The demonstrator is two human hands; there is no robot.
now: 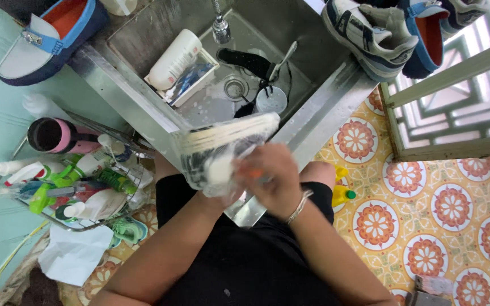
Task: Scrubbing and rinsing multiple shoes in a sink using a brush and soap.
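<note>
Sneaker (222, 148), white-soled with a dark upper, wet and motion-blurred, held sole-up over the near rim of the steel sink (307, 127). Left hand (208, 181) sits under it, mostly hidden; grip cannot be told. Right hand (273, 175) is closed around something orange pressed against the shoe. Sink basin holds a white bottle (172, 59) and a black insole (245, 61). More shoes sit on the ledges. Wire rack of cleaning bottles (80, 181) stands to the left. Patterned floor tiles (449, 209) lie to the right.
</note>
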